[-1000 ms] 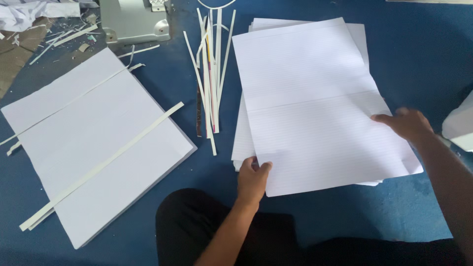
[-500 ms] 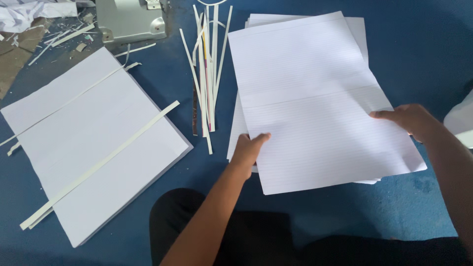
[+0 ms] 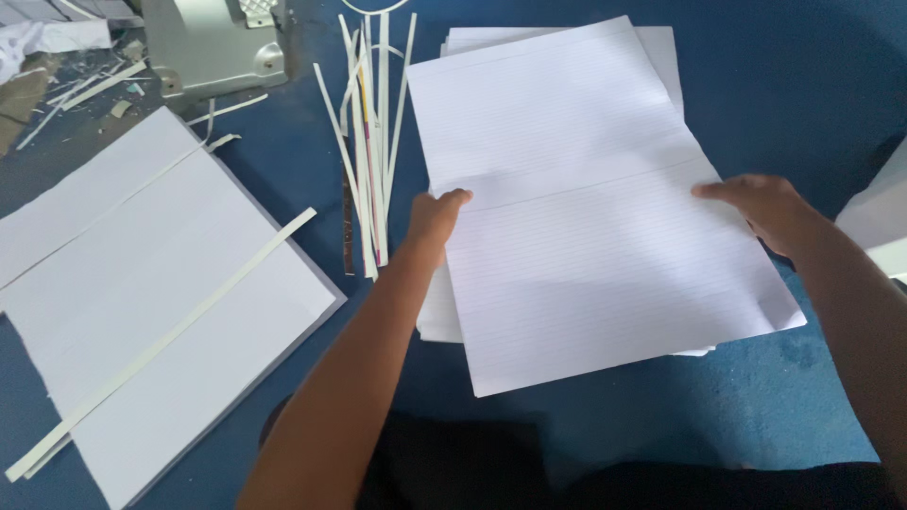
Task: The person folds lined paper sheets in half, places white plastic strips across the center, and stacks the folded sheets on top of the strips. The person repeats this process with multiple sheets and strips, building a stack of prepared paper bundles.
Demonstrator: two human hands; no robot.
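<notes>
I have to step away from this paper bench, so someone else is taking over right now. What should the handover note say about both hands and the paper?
Left hand: gripping the left edge of the top lined sheet at its centre fold.
Right hand: holding the same sheet's right edge.
The sheet lies skewed on the stack of lined paper, on the blue table.
Trimmed paper strips lie left of the stack; a second paper stack with one long strip across it lies far left.
Done: sheet gripped. Left: it is not yet lifted clear.

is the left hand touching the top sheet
Touching: the head view shows the left hand gripping the top sheet's left edge at its fold.
</notes>
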